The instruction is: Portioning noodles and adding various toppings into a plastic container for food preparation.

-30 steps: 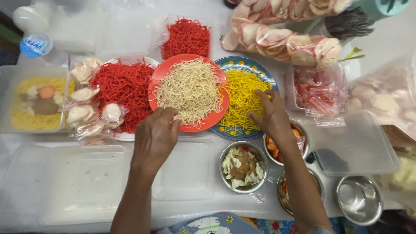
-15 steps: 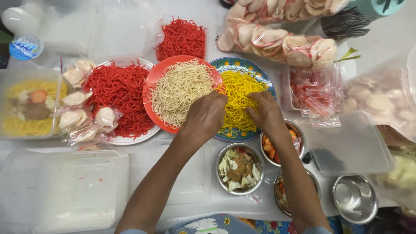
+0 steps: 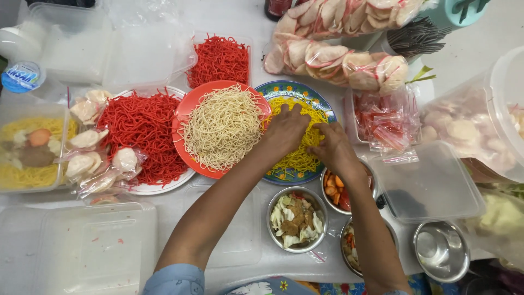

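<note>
Both hands are down in the yellow noodles (image 3: 299, 158) heaped on a blue patterned plate (image 3: 284, 176). My left hand (image 3: 285, 131) rests on the left part of the heap with its fingers curled into the strands. My right hand (image 3: 334, 148) presses on the right part, fingers bent into the noodles. Just left of that plate an orange plate (image 3: 182, 143) holds pale noodles (image 3: 222, 127). Further left a white plate (image 3: 159, 188) carries red noodles (image 3: 143, 130).
Steel bowls of chopped vegetables (image 3: 296, 219) and carrot pieces (image 3: 334, 191) stand below the plates, an empty steel bowl (image 3: 440, 250) at the right. Bagged crackers (image 3: 338, 61) lie at the back. Clear plastic boxes (image 3: 93, 248) and lids (image 3: 426, 183) sit around.
My left hand has moved right from the orange plate's lower edge across the pale noodles onto the yellow noodles. My right hand has stayed on the yellow noodles.
</note>
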